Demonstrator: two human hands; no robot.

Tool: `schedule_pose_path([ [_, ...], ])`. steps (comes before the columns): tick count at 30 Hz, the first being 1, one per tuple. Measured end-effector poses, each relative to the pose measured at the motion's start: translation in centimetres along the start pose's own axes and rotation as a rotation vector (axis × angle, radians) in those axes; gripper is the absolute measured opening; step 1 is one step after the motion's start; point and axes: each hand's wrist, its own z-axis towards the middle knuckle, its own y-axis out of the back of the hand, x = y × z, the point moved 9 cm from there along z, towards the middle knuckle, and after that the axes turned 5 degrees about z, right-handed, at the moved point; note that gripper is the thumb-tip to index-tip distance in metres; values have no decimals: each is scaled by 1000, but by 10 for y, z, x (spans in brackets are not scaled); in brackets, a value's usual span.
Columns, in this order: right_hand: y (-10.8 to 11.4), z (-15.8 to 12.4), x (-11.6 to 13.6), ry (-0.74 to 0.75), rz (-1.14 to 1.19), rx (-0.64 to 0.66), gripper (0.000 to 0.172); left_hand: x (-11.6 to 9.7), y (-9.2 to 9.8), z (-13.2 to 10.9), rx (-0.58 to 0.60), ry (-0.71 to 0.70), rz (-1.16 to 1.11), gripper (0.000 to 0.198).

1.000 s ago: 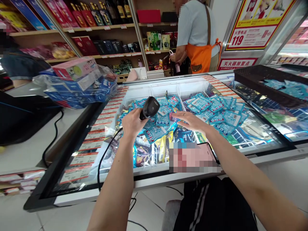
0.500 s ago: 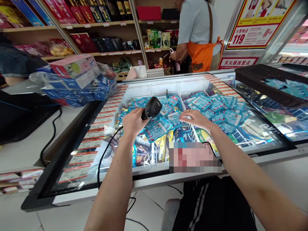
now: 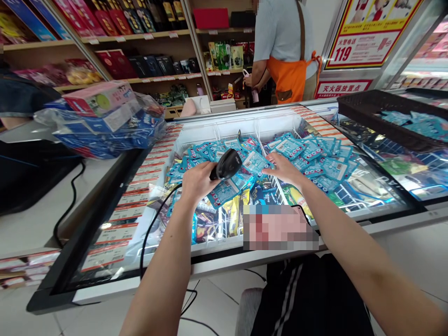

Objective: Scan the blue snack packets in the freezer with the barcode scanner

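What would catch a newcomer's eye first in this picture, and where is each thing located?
Probably the many bright blue packets, spread over the glass-topped freezer. Near the centre, the left hand grips a black scanner, while the right hand is at the right edge of a single packet. Behind the freezer, a person's orange apron stands out.

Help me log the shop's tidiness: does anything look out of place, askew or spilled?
Yes: the blue packets lie loose on the freezer, overlapping at mixed angles, while similar ones sit in a brown crate, so they look untidy. I see no spill.
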Motion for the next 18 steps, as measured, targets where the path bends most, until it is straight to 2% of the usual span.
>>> schedule_pose_path([
  [3,12,1,-6,-60,102,-98,37,-5,1,0,10,-24,-22,32],
  [7,22,2,-6,-45,32,-193,33,-12,2,0,20,-55,-43,34],
  [18,21,1,-15,-45,33,-230,36,-20,-2,-1,38,-108,-47,32],
])
